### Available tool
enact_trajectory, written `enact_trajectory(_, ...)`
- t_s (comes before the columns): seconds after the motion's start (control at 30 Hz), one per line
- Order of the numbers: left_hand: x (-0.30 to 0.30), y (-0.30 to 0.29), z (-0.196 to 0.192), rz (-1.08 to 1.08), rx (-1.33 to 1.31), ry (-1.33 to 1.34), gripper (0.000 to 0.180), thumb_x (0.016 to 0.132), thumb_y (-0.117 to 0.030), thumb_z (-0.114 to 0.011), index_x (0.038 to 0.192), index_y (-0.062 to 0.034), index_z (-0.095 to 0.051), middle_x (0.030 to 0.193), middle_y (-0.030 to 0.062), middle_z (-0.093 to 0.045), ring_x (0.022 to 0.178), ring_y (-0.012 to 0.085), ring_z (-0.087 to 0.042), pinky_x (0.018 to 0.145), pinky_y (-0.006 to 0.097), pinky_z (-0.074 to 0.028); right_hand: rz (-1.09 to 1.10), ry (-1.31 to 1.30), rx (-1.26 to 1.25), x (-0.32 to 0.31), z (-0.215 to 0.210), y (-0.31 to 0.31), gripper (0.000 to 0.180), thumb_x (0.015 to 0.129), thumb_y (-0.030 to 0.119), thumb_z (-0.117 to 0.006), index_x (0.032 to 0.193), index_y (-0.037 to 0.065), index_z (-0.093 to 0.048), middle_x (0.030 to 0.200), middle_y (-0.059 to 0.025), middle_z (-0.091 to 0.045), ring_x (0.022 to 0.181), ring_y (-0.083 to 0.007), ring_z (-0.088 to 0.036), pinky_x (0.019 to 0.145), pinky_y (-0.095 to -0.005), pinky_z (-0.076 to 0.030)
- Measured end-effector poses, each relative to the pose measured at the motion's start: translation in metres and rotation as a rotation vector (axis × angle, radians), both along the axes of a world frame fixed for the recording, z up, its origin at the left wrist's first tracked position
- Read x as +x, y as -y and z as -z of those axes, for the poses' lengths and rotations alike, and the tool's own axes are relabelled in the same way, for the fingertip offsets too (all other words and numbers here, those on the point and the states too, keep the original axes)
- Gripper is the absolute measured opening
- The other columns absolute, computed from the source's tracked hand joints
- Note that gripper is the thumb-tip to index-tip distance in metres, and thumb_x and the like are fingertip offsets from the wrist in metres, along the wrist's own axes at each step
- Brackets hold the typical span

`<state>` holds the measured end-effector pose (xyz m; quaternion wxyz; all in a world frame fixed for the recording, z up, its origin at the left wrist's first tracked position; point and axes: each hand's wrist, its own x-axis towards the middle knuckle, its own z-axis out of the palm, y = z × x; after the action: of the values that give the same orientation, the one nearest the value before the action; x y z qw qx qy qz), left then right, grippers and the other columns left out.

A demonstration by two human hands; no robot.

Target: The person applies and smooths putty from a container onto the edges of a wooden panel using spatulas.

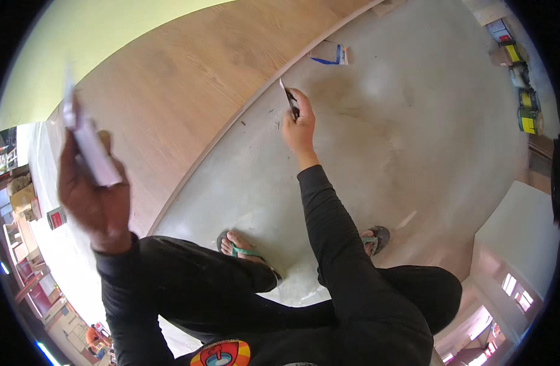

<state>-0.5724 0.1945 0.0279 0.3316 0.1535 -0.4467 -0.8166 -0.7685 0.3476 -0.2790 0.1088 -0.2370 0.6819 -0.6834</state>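
Raised at the left, my left hand (97, 195) is closed round a long pale flat-sided object (95, 149); motion blur hides its kind. My right hand (299, 125) reaches forward near the middle, fingers closed on a thin flat blade-like piece (288, 97). That piece shows nearly edge-on, its pale tip pointing up and away. It is close to the edge of a wood-grain panel (213, 67), over the grey floor (353, 152); whether it touches the panel cannot be made out.
A crumpled white and blue packet (330, 53) lies by the panel's edge. Several tins (528, 100) line the far right. A red and grey box (56, 218) is at the left. My sandalled feet (240, 244) are on the floor. A person in orange (94, 337) is in the distance, lower left.
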Motion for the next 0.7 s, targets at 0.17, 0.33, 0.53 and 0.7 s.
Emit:
enact_trajectory(0.17, 0.019, 0.015, -0.008, 0.005, 0.026, -0.066, 0.032, 0.104, -0.014, -0.036, 0.128, 0.0068, -0.04, 0.109, 0.0129, -0.055, 0.08, 0.015, -0.05, 0.062, 0.024, -0.054, 0.212, -0.377, 0.24, 0.01, 0.024, 0.018, 0.064, 0.064, -0.012, -0.056, 0.125, 0.009, -0.053, 0.129, -0.0163, -0.05, 0.119, -0.04, -0.043, 0.101, -0.0492, -0.038)
enact_trajectory(0.33, 0.027, 0.019, -0.005, 0.032, 0.019, -0.064, 0.031, 0.104, -0.014, -0.037, 0.128, 0.0066, -0.04, 0.111, 0.014, -0.055, 0.083, 0.0158, -0.051, 0.066, 0.026, -0.056, 0.326, -0.358, 0.286, 0.019, 0.033, 0.032, 0.067, 0.062, -0.01, -0.058, 0.125, 0.011, -0.051, 0.131, -0.0177, -0.046, 0.119, -0.0423, -0.041, 0.101, -0.0527, -0.036)
enact_trajectory(0.53, 0.038, 0.024, -0.008, 0.143, 0.044, -0.144, 0.032, 0.105, -0.014, -0.037, 0.13, 0.0054, -0.037, 0.111, 0.0151, -0.056, 0.087, 0.0161, -0.054, 0.069, 0.027, -0.056, 0.367, -0.347, 0.132, 0.022, 0.045, 0.063, 0.061, 0.064, -0.013, -0.051, 0.122, 0.009, -0.053, 0.132, -0.0212, -0.048, 0.122, -0.0425, -0.042, 0.105, -0.0499, -0.033)
enact_trajectory(0.7, 0.034, 0.019, -0.012, 0.099, 0.078, -0.134, 0.029, 0.103, -0.011, -0.04, 0.129, 0.0037, -0.04, 0.103, 0.0103, -0.055, 0.077, 0.0111, -0.044, 0.062, 0.023, -0.049, 0.115, -0.227, -0.057, 0.09, 0.025, 0.067, 0.046, 0.073, -0.01, -0.053, 0.118, 0.004, -0.056, 0.129, -0.0206, -0.051, 0.122, -0.0392, -0.047, 0.103, -0.0456, -0.038)
